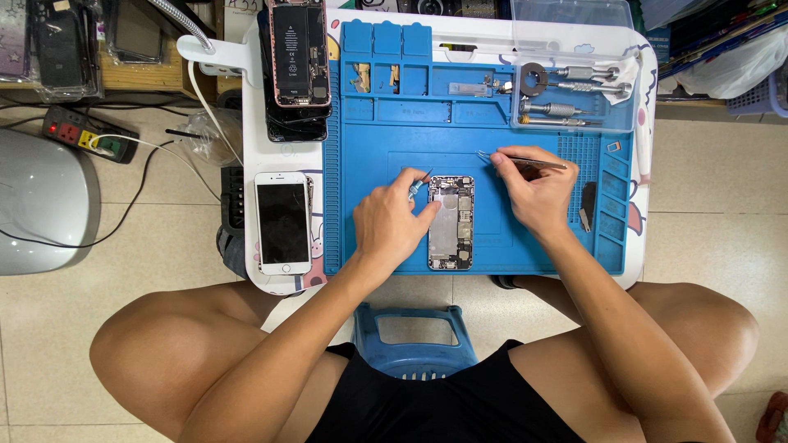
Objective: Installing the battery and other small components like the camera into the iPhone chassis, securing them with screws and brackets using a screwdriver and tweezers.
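An opened phone chassis (451,223) lies face-up in the middle of a blue repair mat (492,123), its metal insides showing. My left hand (392,223) rests against the chassis's left edge and grips a small screwdriver with a light-blue collar (419,185), tip pointing up and right. My right hand (533,190) sits just right of the chassis top and pinches metal tweezers (525,161), which lie nearly level with their points toward the left.
A white phone screen (283,223) lies left of the mat. A stack of opened phones (297,61) stands at the back left. A clear tray of screwdrivers (570,102) sits back right. A black pry tool (588,203) lies right. A power strip (89,133) is on the floor.
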